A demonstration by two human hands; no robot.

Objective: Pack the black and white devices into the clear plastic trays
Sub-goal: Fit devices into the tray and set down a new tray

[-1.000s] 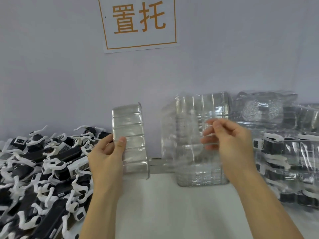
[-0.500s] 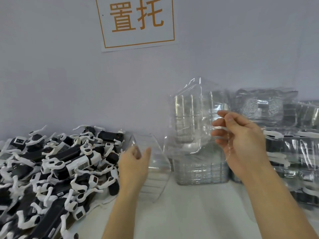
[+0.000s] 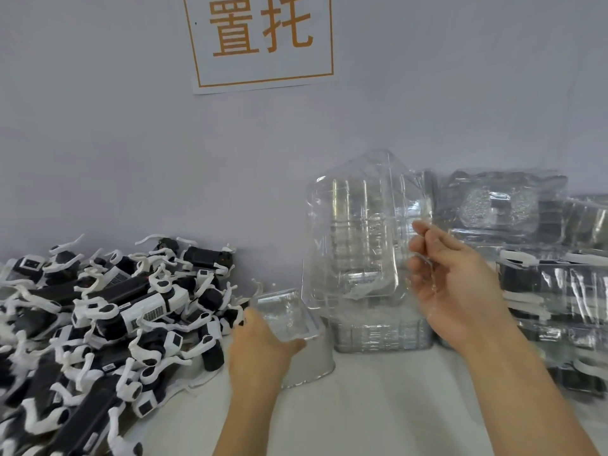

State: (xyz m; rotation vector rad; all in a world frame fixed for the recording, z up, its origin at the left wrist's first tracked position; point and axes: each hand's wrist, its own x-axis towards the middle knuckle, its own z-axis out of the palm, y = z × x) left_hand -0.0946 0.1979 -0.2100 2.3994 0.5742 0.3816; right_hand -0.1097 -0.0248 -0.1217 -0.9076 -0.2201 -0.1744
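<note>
White sign (image 3: 263, 41) (orange characters, orange border) on pale wall (image 3: 98, 143).

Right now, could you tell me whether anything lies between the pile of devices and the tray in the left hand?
Nothing visible does. The left hand holds a clear tray low over the table, right beside the device pile, with only bare tabletop around it.

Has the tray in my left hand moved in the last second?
Yes. The tray in the left hand went from upright to low, beside the device pile.
</note>
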